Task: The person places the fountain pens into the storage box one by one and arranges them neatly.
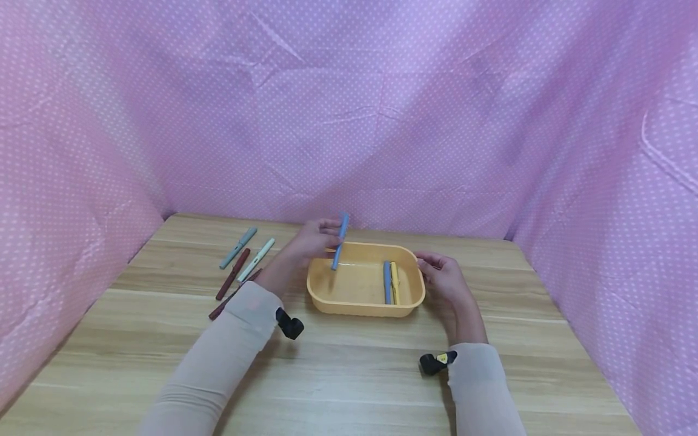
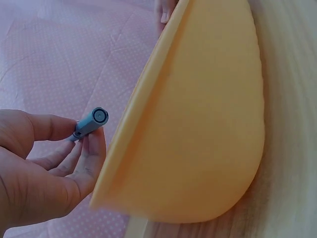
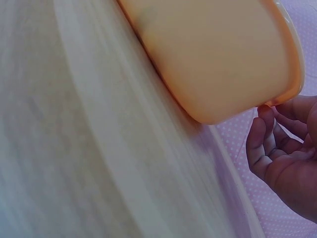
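Observation:
My left hand (image 1: 315, 240) pinches a blue pen (image 1: 340, 241) between thumb and fingers, over the left back part of a yellow plastic basin (image 1: 364, 309). The pen stands steeply tilted, and its round end (image 2: 100, 116) faces the camera in the left wrist view. Inside the basin, toward its right end, a second blue pen (image 1: 387, 283) and a yellow pen (image 1: 395, 283) lie side by side. At the basin's right end my right hand (image 1: 443, 275) grips the rim; in the right wrist view its thumb and fingertips (image 3: 265, 113) meet at the rim's edge.
Left of the basin, on the wooden table (image 1: 354, 375), lie a grey-blue pen (image 1: 238, 248), a pale mint pen (image 1: 256, 260), a dark red pen (image 1: 233, 274) and another dark pen (image 1: 220, 309) partly behind the left forearm. Pink dotted cloth (image 1: 349, 121) surrounds the table's back and sides.

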Action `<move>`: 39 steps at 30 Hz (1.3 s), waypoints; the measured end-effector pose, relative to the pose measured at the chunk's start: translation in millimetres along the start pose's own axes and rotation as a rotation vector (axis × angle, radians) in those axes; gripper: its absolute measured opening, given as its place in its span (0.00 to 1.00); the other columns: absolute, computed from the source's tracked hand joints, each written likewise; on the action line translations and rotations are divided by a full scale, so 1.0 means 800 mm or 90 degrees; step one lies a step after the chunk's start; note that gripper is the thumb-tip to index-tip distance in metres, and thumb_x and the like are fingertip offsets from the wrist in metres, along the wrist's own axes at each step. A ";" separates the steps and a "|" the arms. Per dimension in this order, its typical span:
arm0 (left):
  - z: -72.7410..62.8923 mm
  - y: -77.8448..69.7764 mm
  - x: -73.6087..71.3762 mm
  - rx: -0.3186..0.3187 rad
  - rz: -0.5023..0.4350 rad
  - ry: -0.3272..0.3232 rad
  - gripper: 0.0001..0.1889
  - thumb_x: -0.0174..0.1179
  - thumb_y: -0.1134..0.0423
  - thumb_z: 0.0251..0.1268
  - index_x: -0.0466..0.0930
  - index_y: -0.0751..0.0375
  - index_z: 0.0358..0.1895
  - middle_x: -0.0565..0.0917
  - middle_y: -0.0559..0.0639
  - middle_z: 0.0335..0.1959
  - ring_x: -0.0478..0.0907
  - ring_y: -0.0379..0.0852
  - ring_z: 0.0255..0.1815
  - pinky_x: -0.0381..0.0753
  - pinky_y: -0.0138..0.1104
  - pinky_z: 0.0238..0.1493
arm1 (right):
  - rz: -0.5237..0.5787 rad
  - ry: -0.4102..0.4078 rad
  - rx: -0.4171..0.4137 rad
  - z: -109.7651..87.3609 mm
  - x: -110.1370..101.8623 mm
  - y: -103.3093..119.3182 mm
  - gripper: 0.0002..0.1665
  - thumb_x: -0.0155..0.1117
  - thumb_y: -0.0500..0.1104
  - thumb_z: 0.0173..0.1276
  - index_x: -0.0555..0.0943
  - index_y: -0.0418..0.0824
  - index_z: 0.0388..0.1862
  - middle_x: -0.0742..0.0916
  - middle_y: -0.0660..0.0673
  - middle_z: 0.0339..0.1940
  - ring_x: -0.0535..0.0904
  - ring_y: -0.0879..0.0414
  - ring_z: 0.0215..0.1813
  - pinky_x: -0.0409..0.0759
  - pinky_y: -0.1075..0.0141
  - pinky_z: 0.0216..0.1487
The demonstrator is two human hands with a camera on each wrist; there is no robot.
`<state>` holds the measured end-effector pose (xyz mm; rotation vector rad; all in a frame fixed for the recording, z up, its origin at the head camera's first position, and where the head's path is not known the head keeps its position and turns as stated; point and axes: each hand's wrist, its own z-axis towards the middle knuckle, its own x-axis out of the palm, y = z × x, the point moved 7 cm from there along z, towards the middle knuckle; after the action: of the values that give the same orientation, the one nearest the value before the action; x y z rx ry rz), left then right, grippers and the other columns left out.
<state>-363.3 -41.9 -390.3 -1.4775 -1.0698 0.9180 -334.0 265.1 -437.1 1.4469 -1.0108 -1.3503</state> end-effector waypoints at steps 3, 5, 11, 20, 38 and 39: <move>-0.002 0.002 0.007 -0.006 -0.013 0.001 0.26 0.58 0.75 0.72 0.68 0.65 0.71 0.75 0.64 0.65 0.72 0.67 0.68 0.82 0.50 0.61 | 0.002 0.000 0.000 -0.001 0.000 0.000 0.21 0.59 0.40 0.80 0.78 0.31 0.65 0.86 0.38 0.54 0.82 0.60 0.43 0.84 0.71 0.44; -0.003 0.003 0.013 -0.009 -0.022 0.004 0.26 0.58 0.76 0.71 0.68 0.65 0.70 0.75 0.64 0.65 0.72 0.67 0.67 0.82 0.50 0.61 | 0.002 0.001 -0.004 -0.002 0.001 0.001 0.21 0.58 0.40 0.80 0.78 0.31 0.65 0.87 0.38 0.54 0.83 0.61 0.44 0.85 0.71 0.45; -0.003 0.010 0.032 -0.008 -0.018 0.021 0.26 0.58 0.77 0.71 0.68 0.65 0.71 0.74 0.68 0.65 0.73 0.68 0.66 0.84 0.50 0.59 | -0.004 0.001 -0.009 -0.006 0.000 0.002 0.20 0.59 0.40 0.80 0.79 0.30 0.64 0.86 0.39 0.52 0.81 0.61 0.44 0.83 0.72 0.43; -0.005 0.028 0.063 -0.034 -0.021 0.013 0.26 0.58 0.78 0.70 0.70 0.64 0.69 0.77 0.64 0.62 0.76 0.67 0.63 0.87 0.44 0.52 | 0.012 0.006 -0.002 -0.010 -0.004 0.000 0.21 0.59 0.40 0.79 0.78 0.29 0.64 0.86 0.40 0.51 0.80 0.61 0.44 0.82 0.72 0.43; -0.014 0.054 0.121 -0.056 0.003 0.013 0.29 0.59 0.79 0.65 0.68 0.66 0.70 0.79 0.67 0.57 0.82 0.63 0.53 0.90 0.44 0.43 | 0.012 0.029 -0.005 -0.014 -0.012 -0.002 0.21 0.58 0.39 0.79 0.78 0.30 0.65 0.86 0.39 0.51 0.81 0.60 0.44 0.83 0.72 0.44; -0.016 0.054 0.124 -0.056 0.005 0.009 0.28 0.60 0.80 0.65 0.69 0.66 0.69 0.79 0.67 0.57 0.83 0.63 0.52 0.90 0.44 0.43 | 0.013 0.029 -0.004 -0.014 -0.013 -0.002 0.21 0.58 0.39 0.79 0.78 0.30 0.65 0.86 0.39 0.51 0.81 0.60 0.43 0.83 0.72 0.44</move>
<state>-314.7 46.2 -431.5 -1.5597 -1.1071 0.8741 -323.3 276.4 -436.1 1.4532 -0.9892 -1.2991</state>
